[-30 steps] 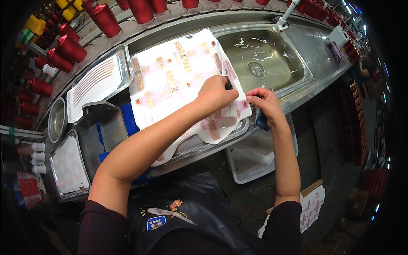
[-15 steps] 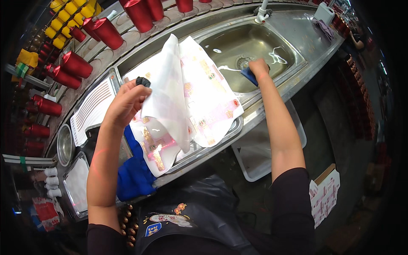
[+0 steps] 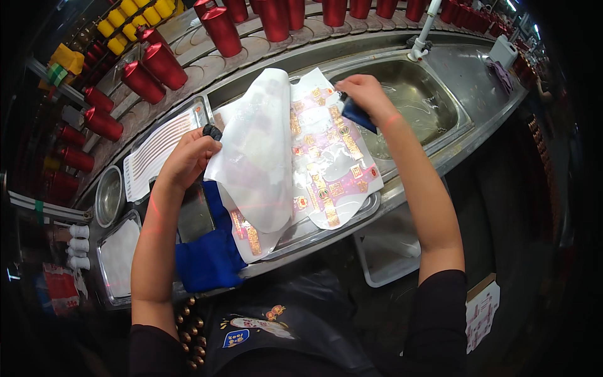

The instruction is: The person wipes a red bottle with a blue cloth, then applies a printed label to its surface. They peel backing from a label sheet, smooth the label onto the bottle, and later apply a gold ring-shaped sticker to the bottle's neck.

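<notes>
My left hand [image 3: 188, 154] pinches the left edge of a whitish translucent sheet [image 3: 257, 144], lifted and folded over. A black wrinkled piece [image 3: 212, 132] shows at its fingertips; I cannot tell if it is worn or held. Under and beside this sheet lies a wet sheet printed in pink and gold [image 3: 333, 169], on a metal tray [image 3: 364, 208] by the sink. My right hand [image 3: 367, 97] is closed above the printed sheet's upper right edge. A dark blue flat piece [image 3: 359, 117] hangs from its grip, and something black shows at its fingertips.
A steel sink [image 3: 433, 119] holding water lies to the right, with a white tap pipe [image 3: 427, 28]. Red bottles [image 3: 220, 31] line a conveyor [image 3: 207, 69] behind. At left are a blue cloth [image 3: 210, 257], a round metal bowl [image 3: 110, 196] and a striped sheet [image 3: 160, 147].
My right hand has moved up and left, from over the sink water to the printed sheet's edge, with the blue piece. My left hand still pinches the lifted sheet. The view has shifted.
</notes>
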### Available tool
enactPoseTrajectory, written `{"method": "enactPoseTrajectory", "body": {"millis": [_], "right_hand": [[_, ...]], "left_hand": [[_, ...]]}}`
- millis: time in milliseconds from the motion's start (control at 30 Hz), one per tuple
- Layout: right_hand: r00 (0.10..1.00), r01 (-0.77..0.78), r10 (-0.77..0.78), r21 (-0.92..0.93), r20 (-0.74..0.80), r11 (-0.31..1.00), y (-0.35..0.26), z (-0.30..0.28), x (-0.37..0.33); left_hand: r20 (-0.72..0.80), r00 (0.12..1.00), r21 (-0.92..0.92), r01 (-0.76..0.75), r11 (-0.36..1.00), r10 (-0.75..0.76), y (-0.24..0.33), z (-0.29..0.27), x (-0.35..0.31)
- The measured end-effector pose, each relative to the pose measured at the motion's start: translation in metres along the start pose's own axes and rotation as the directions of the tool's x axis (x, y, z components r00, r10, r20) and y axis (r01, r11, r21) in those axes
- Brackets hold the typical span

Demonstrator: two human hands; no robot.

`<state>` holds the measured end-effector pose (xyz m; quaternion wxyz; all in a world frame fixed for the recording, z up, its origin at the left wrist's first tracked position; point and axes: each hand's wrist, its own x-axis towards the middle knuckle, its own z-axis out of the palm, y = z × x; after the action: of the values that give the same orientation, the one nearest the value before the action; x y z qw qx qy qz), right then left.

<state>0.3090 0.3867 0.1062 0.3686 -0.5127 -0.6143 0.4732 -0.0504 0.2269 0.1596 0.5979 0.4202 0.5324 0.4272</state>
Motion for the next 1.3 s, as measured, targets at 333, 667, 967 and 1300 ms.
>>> {"method": "enactPoseTrajectory", "body": {"millis": [333, 667, 967, 1300], "right_hand": [[0.861, -0.506, 0.505, 0.189, 0.057, 0.841, 0.114, -0.074, 0.003], [0.999, 0.037, -0.037, -0.011, -0.005, 0.999, -0.027, 0.028, 0.022], [0.967, -0.240, 0.242, -0.036, 0.081, 0.970, 0.063, -0.061, -0.096], [0.981, -0.185, 0.169, 0.194, 0.094, 0.963, 0.040, -0.029, -0.148]], "left_hand": [[0.015, 0.999, 0.076, -0.053, 0.996, 0.052, 0.016, -0.016, -0.021], [0.047, 0.998, 0.226, -0.053, 0.973, 0.043, 0.002, 0.037, -0.021], [-0.026, 0.963, 0.460, -0.226, 0.859, 0.267, -0.038, 0.123, 0.008], [0.206, 0.948, 0.555, -0.319, 0.769, 0.244, -0.051, 0.213, 0.046]]}}
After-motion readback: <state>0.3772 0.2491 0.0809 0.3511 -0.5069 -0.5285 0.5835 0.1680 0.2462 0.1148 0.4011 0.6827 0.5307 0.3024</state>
